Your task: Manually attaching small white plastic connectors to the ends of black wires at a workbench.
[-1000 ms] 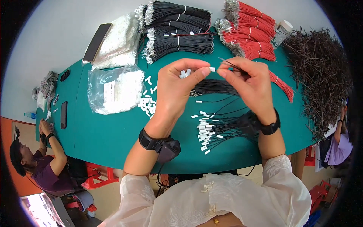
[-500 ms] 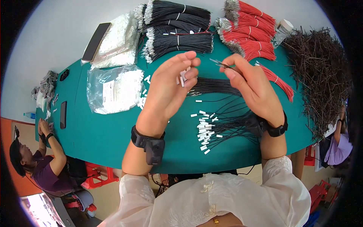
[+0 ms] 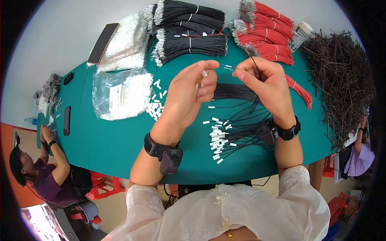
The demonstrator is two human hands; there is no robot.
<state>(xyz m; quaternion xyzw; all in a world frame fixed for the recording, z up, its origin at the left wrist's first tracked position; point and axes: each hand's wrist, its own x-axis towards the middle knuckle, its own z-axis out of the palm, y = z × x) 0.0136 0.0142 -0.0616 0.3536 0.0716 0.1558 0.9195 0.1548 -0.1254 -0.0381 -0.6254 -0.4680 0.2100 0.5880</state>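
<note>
Head view: the left hand (image 3: 192, 90), at upper centre of the frame, is loosely cupped, its fingers curled around a few white sleeves (image 3: 204, 74), an arrangement that likely keeps several pieces within reach of the fingertips. To its right, the right hand (image 3: 267, 82) pinches black wires (image 3: 228, 68) between thumb and forefinger; the bare tips project leftward, clear of the fingers and apart from the left hand, presumably to leave the ends accessible. Below centre, sleeved wires (image 3: 218, 138) lie fanned with white ends to the left, apparently for uniform orientation. Loose white pieces (image 3: 154, 109) lie left of centre, beside an open-looking plastic bag (image 3: 106, 94). Tied black bundles (image 3: 207, 43) and red bundles (image 3: 273, 32) occupy the top edge, probably to keep the near table (image 3: 112, 148) surface workable.
</note>
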